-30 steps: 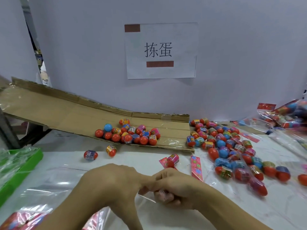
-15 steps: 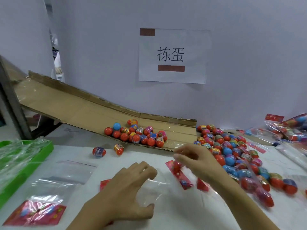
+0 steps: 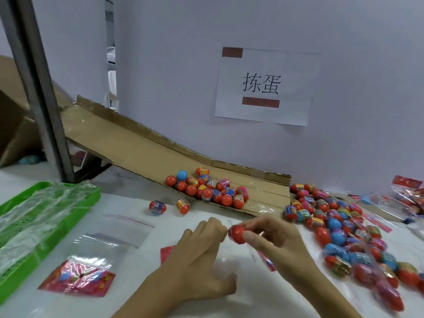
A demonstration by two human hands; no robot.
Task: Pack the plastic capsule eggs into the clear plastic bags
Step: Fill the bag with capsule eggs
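Note:
My right hand [image 3: 273,237] pinches a red capsule egg [image 3: 238,234] between thumb and fingers above the table's middle. My left hand [image 3: 202,255] is right beside it, its fingertips at the mouth of a clear plastic bag [image 3: 229,267] that lies mostly hidden under both hands; I cannot tell for sure whether they pinch the film. A heap of red, blue and pink eggs [image 3: 339,226] lies to the right. More eggs [image 3: 206,189] sit at the foot of a cardboard ramp [image 3: 137,150]. Two loose eggs [image 3: 169,206] rest on the table in front of it.
A green basket [image 3: 13,276] lined with clear film stands at the left. An empty clear bag with a red card [image 3: 91,260] lies beside it. Filled bags [image 3: 408,193] are at the far right. A grey metal post [image 3: 36,88] rises at the back left.
My right hand has picked a red egg from the right and brought it to my left hand at the bag. The camera has turned left and downward.

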